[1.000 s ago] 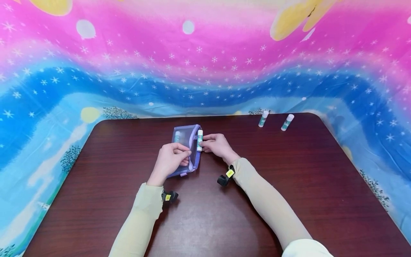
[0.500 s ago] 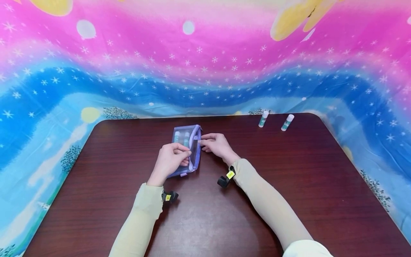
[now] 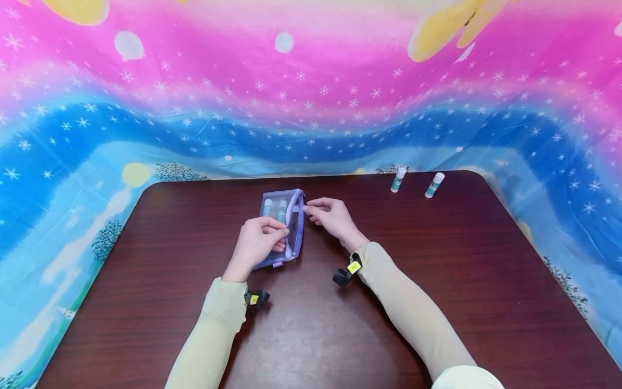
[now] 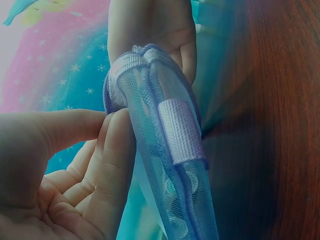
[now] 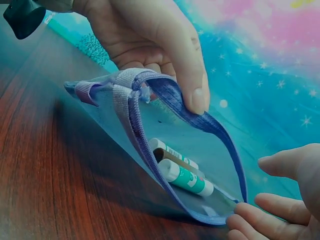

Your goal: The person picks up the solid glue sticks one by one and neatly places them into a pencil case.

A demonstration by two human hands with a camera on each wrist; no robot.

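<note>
A purple see-through mesh pencil pouch (image 3: 282,195) lies on the table with its zipped mouth spread towards the right. My left hand (image 3: 259,240) pinches the upper edge of that mouth between thumb and fingers. Two white-and-green glue sticks lie side by side inside; the right wrist view shows the nearer glue stick (image 5: 192,181) and the farther glue stick (image 5: 175,154) through the opening. Just right of the mouth is my right hand (image 3: 334,219), holding nothing, its fingers loosely extended. In the right wrist view its fingertips are close to the pouch's rim; contact is unclear.
Two more glue sticks stand at the back right of the table, the left glue stick (image 3: 398,180) and the right glue stick (image 3: 434,185). Behind the dark wooden table (image 3: 194,205) hangs a printed cloth (image 3: 311,108).
The glue stick that my right hand held at the pouch's mouth now lies inside beside the other one. My right hand has let go and drawn back slightly. The left hand stays put.
</note>
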